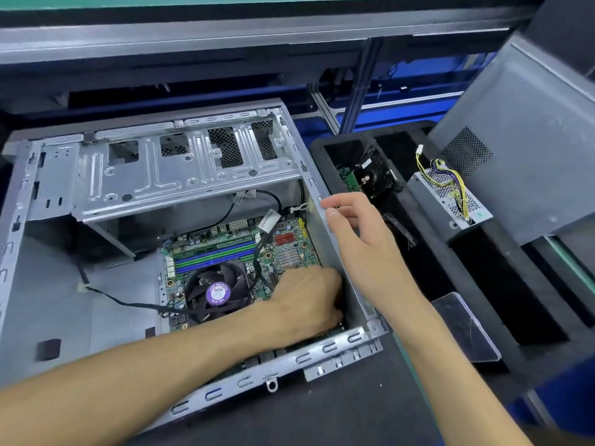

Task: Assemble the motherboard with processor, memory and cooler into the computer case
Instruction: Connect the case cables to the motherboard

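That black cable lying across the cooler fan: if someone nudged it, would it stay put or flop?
The black cable would probably flop: it is thin and lies in loose curves. It likely weighs little. One stretch crosses the cooler fan, so it may snag there.

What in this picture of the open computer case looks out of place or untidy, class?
A loose black cable crosses the motherboard and lies beside the cooler fan; another trails over the case floor. Both look unrouted and could foul the fan. The left hand hides the board's near corner.
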The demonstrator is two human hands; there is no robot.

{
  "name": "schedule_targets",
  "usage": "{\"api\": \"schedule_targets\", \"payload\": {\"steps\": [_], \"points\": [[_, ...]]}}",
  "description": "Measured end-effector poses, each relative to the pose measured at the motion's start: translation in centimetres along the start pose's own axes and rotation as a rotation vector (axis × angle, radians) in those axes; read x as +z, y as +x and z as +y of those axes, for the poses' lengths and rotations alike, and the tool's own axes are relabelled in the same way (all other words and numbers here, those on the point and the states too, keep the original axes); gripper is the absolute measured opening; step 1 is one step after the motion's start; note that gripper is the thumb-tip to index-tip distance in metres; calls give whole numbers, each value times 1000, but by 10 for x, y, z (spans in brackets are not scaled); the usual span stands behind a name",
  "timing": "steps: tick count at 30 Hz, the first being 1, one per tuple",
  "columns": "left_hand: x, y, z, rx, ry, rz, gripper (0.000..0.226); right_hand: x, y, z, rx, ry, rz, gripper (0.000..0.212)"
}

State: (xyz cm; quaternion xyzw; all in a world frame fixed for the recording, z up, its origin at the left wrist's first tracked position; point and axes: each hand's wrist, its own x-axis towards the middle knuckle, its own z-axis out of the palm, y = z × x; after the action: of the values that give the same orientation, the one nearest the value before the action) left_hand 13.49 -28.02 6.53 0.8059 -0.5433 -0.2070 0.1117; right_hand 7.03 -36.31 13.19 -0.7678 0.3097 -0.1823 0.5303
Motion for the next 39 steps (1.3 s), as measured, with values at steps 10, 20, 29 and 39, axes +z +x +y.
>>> {"api": "schedule_targets", "payload": {"steps": [10, 20, 29, 39], "points": [[4, -3, -3, 2, 0, 8, 12, 1, 0, 2, -8, -13, 5, 12], [7, -7, -13, 10, -87, 24, 17, 1, 0, 3, -19, -26, 4, 12], [8, -1, -7, 105, 9, 70, 10, 1, 1, 6, -38, -32, -2, 12], [15, 0, -6, 81, 24, 91, 13, 3, 4, 9, -73, -74, -3, 11]]}}
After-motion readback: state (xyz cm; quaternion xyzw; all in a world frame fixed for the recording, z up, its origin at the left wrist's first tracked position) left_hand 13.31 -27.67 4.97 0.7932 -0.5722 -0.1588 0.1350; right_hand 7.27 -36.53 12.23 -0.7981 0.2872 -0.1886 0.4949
